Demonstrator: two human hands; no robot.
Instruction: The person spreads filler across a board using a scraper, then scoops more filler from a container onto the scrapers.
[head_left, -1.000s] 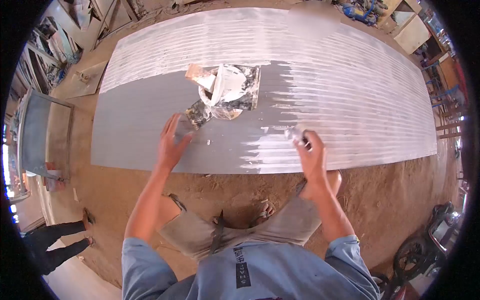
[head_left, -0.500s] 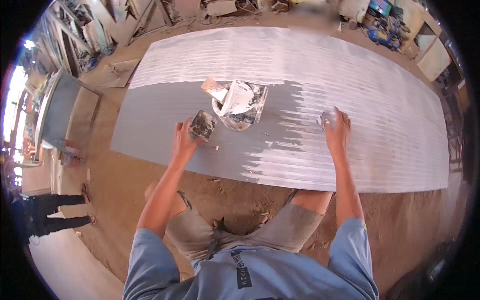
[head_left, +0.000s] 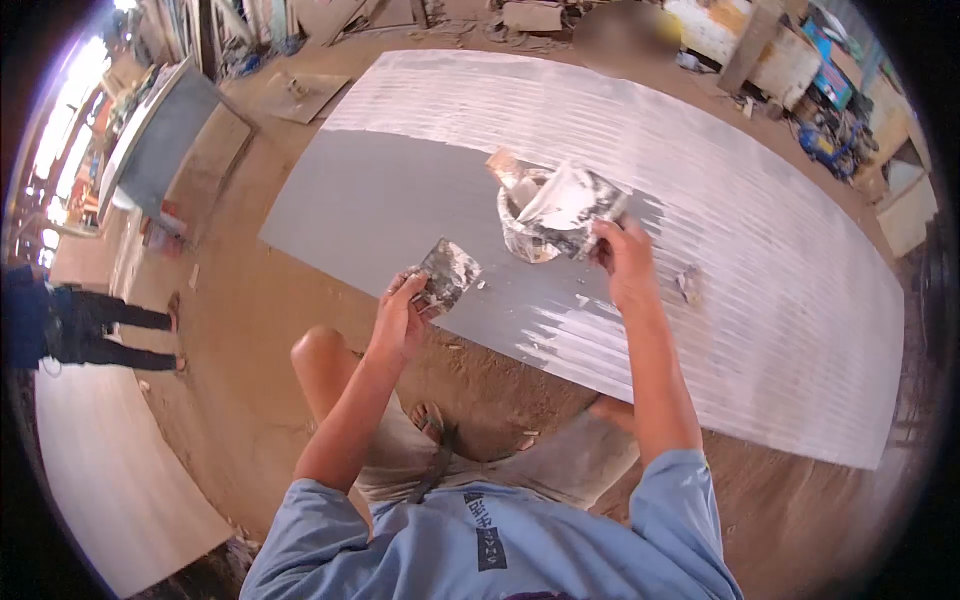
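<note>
My left hand point(head_left: 402, 312) grips a small dark square plate point(head_left: 450, 276) smeared with white paste, above the panel's near edge. The fingers of my right hand point(head_left: 625, 255) are closed on the right edge of a larger stained plate point(head_left: 575, 205) bearing white paste. That plate rests on top of a round tub point(head_left: 530, 242), where a wooden-handled tool point(head_left: 508, 172) leans at the left. Beneath lies a large grey panel point(head_left: 370, 200), partly coated in streaky white. A small crumpled lump point(head_left: 690, 284) sits on the white part, right of my right hand.
A person point(head_left: 110, 325) in dark trousers stands at the far left, near a pale sheet point(head_left: 110, 470). A grey cabinet-like piece point(head_left: 170, 135) stands at upper left. Blue equipment point(head_left: 825, 145) and boards lie at upper right.
My right hand has let go of the crumpled lump, moved left and taken hold of the larger plate's edge. My left hand has turned the small plate. The whole view has shifted.
</note>
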